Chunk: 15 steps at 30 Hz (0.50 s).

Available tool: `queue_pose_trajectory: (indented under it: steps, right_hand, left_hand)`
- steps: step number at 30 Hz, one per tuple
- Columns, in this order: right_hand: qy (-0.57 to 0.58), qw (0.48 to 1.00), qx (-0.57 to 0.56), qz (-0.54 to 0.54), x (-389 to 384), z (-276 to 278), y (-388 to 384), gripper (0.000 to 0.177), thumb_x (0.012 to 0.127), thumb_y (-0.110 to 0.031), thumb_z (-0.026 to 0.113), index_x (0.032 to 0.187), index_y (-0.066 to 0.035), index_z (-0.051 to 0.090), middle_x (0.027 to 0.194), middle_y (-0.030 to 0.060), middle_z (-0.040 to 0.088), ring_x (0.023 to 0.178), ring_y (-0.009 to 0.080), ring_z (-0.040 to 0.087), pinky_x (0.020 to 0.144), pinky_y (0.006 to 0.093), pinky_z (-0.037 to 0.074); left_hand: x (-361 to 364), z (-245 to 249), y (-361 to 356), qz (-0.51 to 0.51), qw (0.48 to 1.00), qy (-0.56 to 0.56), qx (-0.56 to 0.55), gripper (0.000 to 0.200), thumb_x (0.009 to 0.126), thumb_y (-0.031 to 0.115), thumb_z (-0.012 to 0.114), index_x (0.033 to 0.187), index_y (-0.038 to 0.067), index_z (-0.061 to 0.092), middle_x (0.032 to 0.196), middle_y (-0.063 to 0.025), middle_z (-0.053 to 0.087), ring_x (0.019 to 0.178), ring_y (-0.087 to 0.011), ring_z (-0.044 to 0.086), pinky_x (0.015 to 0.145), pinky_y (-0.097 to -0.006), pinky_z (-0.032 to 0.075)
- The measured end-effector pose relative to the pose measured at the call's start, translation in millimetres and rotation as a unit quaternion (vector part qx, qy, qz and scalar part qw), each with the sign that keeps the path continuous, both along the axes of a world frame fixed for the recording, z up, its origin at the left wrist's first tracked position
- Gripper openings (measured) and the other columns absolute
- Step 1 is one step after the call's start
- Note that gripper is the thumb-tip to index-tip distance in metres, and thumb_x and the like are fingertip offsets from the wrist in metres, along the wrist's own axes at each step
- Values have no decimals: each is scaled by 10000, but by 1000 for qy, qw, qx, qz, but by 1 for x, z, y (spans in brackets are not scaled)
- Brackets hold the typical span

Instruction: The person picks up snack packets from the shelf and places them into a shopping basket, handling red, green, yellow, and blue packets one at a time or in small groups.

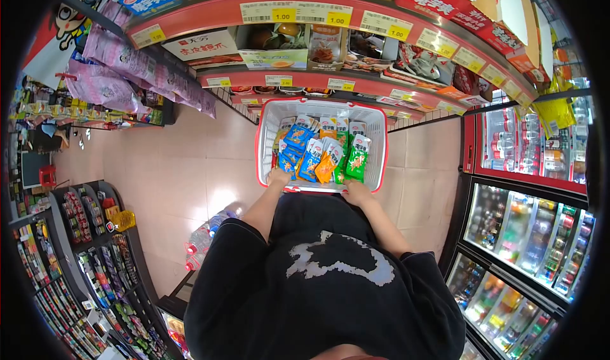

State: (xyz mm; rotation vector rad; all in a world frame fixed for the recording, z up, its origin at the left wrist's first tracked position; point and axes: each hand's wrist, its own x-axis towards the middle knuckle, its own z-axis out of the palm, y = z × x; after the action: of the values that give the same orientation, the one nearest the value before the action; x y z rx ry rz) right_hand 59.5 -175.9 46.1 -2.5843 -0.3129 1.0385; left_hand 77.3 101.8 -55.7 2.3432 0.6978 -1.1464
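Observation:
A white basket with a red rim (260,145) is held against the front of my black shirt, below the shelves. Inside it lie several small snack packets: blue ones (311,159) on the left, orange ones (328,163) in the middle and green ones (357,158) on the right. My left hand (279,177) is closed on the basket's near rim at its left corner. Nearer the right side of that same rim, my right hand (357,192) also grips it. The fingertips of both hands are partly hidden by the rim.
Ahead stand shelves (356,17) with boxed snacks and price tags. Purple bags (121,61) hang at the upper left. Glass-door drink fridges (508,233) line the right. Dark product racks (95,245) stand at the left, and bottles (200,242) are on the floor.

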Motion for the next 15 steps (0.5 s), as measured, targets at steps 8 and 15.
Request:
queue_pose_trajectory:
  steps: [8,15]
  right_hand:
    - [27,998,2,58,11,0,20,425,731,-238,621,1083,-20,528,1089,183,543,992,312,543,838,389,447]
    - [71,984,163,9,43,23,42,490,773,-306,605,1150,-13,496,1143,180,524,1019,285,542,874,360,426]
  left_hand:
    - [-30,26,13,109,901,-412,-75,152,689,45,635,839,23,642,889,-172,585,815,-295,581,763,-351,468]
    - [-32,85,23,341,775,-403,-347,295,779,-80,524,1066,-12,540,1048,-124,578,938,-174,573,723,-221,461]
